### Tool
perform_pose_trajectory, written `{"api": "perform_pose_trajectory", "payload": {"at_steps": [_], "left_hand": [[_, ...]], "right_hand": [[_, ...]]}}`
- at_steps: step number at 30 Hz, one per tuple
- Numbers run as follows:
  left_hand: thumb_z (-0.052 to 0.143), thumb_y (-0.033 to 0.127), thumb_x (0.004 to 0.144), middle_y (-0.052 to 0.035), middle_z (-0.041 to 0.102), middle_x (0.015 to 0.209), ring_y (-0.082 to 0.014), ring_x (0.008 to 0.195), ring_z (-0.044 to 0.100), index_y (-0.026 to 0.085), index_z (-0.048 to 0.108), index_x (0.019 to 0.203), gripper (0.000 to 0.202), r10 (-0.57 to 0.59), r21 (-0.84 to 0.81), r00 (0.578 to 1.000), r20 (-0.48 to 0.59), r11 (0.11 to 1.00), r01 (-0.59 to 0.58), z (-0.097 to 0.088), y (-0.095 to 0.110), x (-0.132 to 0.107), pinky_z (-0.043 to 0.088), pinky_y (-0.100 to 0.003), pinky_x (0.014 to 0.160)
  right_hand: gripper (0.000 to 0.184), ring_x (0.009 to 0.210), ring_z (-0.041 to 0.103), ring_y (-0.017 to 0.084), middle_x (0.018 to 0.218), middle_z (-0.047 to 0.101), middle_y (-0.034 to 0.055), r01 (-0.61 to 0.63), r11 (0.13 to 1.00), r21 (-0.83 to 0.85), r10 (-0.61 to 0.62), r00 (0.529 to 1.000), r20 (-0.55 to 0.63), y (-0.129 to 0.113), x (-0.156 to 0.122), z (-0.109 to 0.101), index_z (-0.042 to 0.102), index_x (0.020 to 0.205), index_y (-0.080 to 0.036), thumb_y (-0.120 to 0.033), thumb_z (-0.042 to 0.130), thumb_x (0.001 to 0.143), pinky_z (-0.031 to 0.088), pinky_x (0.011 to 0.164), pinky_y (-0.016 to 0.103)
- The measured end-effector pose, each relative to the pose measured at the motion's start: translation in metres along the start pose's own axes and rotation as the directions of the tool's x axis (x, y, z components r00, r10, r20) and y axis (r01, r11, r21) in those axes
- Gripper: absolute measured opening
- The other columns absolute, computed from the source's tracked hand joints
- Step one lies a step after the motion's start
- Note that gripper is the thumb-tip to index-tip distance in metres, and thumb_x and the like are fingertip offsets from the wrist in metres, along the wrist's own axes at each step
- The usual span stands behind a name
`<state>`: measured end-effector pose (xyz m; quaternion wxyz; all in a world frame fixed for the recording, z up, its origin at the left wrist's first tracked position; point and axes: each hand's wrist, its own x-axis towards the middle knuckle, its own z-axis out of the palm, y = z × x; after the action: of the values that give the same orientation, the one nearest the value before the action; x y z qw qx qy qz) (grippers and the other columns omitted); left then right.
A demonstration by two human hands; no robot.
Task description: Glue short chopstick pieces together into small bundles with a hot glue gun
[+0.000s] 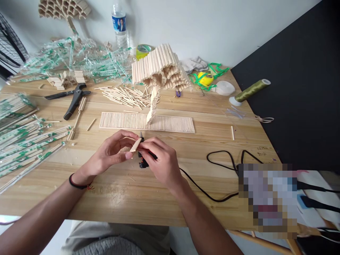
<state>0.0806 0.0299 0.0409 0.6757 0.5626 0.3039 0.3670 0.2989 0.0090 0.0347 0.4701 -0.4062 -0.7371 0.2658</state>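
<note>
A small piece of pale wooden sticks (135,145), laid side by side, is pinched in the fingers of my left hand (107,152). My right hand (162,157) has its fingers closed at the right end of the same piece. Beneath and between the hands shows a black tool with a pointed metal tip (143,163), perhaps a glue gun; my right hand partly hides it, and whether it is touched I cannot tell. Just beyond stands a tree-like stick model (159,69), its trunk on a long flat panel of sticks (122,120).
Loose sticks (124,96) lie behind the panel. Black cutters (75,101) and wrapped sticks (29,141) are on the left. A black cord (209,198) runs right. Farther back stand a water bottle (119,26), a yellow tape measure (205,78) and a green thread spool (249,91).
</note>
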Motion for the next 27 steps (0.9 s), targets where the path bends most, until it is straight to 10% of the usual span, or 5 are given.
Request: {"api": "perform_pose_trajectory", "payload": {"at_steps": [7,12,19,27], "left_hand": [[0.078,0.034,0.099,-0.0131,0.069,0.134,-0.0308,0.126,0.066,0.024,0.071,0.133,0.037,0.030,0.055,0.998,-0.055,0.998,-0.027,-0.004,0.001,-0.001,0.053,-0.040,0.101],[0.076,0.036,0.100,-0.0117,0.067,0.132,-0.0289,0.124,0.064,0.025,0.068,0.135,0.037,0.068,0.210,0.994,-0.081,0.977,-0.050,-0.005,0.004,0.000,0.051,-0.040,0.104],[0.079,0.034,0.095,-0.0120,0.067,0.130,-0.0299,0.118,0.063,0.022,0.065,0.138,0.047,0.153,0.711,0.988,0.025,0.692,-0.125,-0.020,0.019,0.003,0.050,-0.045,0.107],[0.081,0.027,0.088,-0.0112,0.072,0.130,-0.0339,0.122,0.064,0.025,0.068,0.137,0.052,0.092,0.848,0.987,0.131,0.505,-0.160,-0.042,0.009,0.000,0.049,-0.053,0.111]], "right_hand": [[0.011,0.087,0.075,0.020,0.095,0.078,0.0030,-0.188,0.946,0.263,0.200,0.980,-0.020,-0.006,0.005,-0.005,0.079,0.098,-0.028,-0.019,0.072,0.101,0.063,0.079,0.037],[0.008,0.081,0.079,0.017,0.093,0.083,0.0021,-0.438,0.661,0.609,0.482,0.870,0.103,-0.001,0.005,-0.010,0.081,0.099,-0.026,-0.033,0.081,0.096,0.066,0.079,0.034],[0.019,0.075,0.075,0.017,0.082,0.079,0.0012,-0.467,0.560,0.684,0.537,0.834,0.130,0.006,0.005,-0.010,0.079,0.090,-0.024,-0.039,0.091,0.085,0.065,0.071,0.033],[0.029,0.071,0.070,0.015,0.080,0.070,-0.0022,-0.450,0.530,0.718,0.509,0.847,0.155,0.003,0.009,-0.013,0.070,0.078,-0.024,-0.036,0.096,0.076,0.065,0.068,0.032]]}}
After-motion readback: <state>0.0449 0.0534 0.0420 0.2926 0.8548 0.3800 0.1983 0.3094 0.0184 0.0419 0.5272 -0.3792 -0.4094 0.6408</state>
